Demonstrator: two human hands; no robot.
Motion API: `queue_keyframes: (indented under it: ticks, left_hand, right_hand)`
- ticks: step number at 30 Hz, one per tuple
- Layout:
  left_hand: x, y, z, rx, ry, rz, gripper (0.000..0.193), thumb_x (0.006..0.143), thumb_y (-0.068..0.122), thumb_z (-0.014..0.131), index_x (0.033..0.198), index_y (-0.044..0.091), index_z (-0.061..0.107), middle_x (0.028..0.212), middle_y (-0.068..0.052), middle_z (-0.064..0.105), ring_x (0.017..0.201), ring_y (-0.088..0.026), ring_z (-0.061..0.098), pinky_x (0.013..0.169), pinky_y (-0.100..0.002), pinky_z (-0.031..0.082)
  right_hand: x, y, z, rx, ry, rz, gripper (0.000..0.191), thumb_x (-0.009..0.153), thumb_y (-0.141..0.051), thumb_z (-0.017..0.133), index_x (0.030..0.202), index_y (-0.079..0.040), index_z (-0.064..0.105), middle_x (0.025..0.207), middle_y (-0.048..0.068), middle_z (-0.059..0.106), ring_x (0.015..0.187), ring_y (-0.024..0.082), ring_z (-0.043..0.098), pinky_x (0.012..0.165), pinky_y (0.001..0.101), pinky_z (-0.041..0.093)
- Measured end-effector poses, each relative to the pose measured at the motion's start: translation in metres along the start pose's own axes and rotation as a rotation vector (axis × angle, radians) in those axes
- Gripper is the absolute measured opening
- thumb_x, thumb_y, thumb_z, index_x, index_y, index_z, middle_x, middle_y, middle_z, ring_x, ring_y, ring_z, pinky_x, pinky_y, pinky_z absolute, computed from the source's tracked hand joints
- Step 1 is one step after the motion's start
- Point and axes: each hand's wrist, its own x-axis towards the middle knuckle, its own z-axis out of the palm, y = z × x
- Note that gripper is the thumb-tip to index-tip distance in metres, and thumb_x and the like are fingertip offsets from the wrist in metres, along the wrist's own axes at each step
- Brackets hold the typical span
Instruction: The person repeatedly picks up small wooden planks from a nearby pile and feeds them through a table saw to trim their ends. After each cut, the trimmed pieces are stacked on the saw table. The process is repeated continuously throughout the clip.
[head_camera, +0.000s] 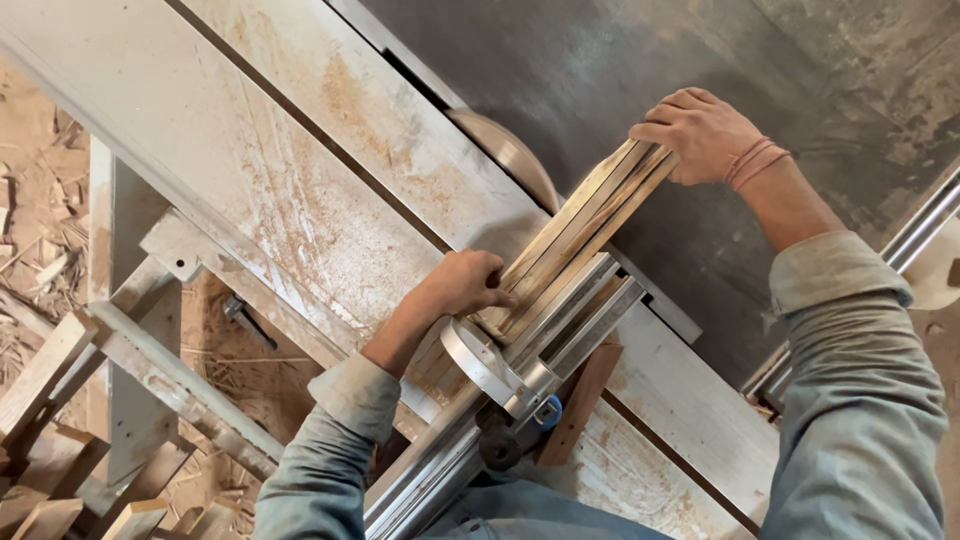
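2 hands hold a bundle of wood strips (580, 225) against the metal fence (560, 335) of a table saw.

The left hand (462, 283) is curled tight over the near end of the strips, its fingertips tucked out of sight between wood and fence; the right hand (700, 132) grips the far end, fingers wrapped over the top, a band at the wrist. The bundle lies slanted across the counter (330, 170), crossing the slot where the round saw blade (510, 155) rises; the strips cover part of the blade, and how many strips there are is hard to tell. A reddish wood block (582, 400) lies near the counter's near edge beside the fence. Offcuts (50, 480) and sawdust cover the floor at left, partly cut off by the frame.
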Motion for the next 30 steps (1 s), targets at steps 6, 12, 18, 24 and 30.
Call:
queue_keyframes:
  ticks: [6, 12, 18, 24, 30]
  left_hand:
    - [-0.005, 0.007, 0.004, 0.004, 0.005, 0.002, 0.046, 0.072, 0.047, 0.087, 0.076, 0.005, 0.068, 0.074, -0.014, 0.071, 0.071, -0.03, 0.069, 0.068, -0.044, 0.054]
    - [-0.019, 0.011, -0.002, 0.007, -0.026, -0.016, 0.046, 0.073, 0.048, 0.087, 0.075, 0.006, 0.069, 0.074, -0.012, 0.071, 0.07, -0.027, 0.069, 0.068, -0.042, 0.054]
    - [-0.029, 0.019, -0.001, -0.012, -0.024, -0.026, 0.045, 0.073, 0.048, 0.087, 0.077, 0.006, 0.07, 0.076, -0.012, 0.072, 0.072, -0.027, 0.07, 0.069, -0.042, 0.055]
    - [-0.035, 0.032, 0.015, -0.004, -0.01, -0.036, 0.044, 0.073, 0.046, 0.087, 0.08, 0.006, 0.07, 0.078, -0.012, 0.072, 0.074, -0.028, 0.069, 0.069, -0.042, 0.054]
    - [-0.038, 0.065, 0.03, 0.035, -0.019, -0.018, 0.043, 0.073, 0.046, 0.086, 0.081, 0.006, 0.071, 0.077, -0.013, 0.072, 0.074, -0.028, 0.068, 0.069, -0.042, 0.054]
  right_hand:
    - [-0.01, -0.002, 0.003, 0.018, 0.013, 0.014, 0.062, 0.065, -0.015, 0.081, 0.125, -0.024, 0.071, 0.125, -0.002, 0.07, 0.129, 0.022, 0.058, 0.119, 0.0389, 0.039]
    - [-0.012, -0.01, -0.006, 0.004, -0.005, -0.01, 0.056, 0.071, -0.018, 0.08, 0.126, -0.023, 0.071, 0.123, -0.002, 0.071, 0.127, 0.022, 0.06, 0.118, 0.0381, 0.04]
    - [-0.024, -0.011, -0.007, 0.054, -0.003, -0.004, 0.061, 0.065, -0.021, 0.081, 0.125, -0.022, 0.071, 0.122, -0.001, 0.071, 0.126, 0.023, 0.059, 0.115, 0.04, 0.04]
    - [-0.082, 0.01, 0.021, 0.113, 0.052, 0.168, 0.061, 0.066, -0.022, 0.08, 0.126, -0.021, 0.071, 0.124, 0.001, 0.072, 0.124, 0.023, 0.063, 0.114, 0.0403, 0.042]
    - [-0.219, 0.036, 0.037, 0.119, 0.042, 0.353, 0.061, 0.064, -0.023, 0.081, 0.124, -0.019, 0.072, 0.117, 0.003, 0.074, 0.117, 0.025, 0.066, 0.108, 0.0446, 0.046]
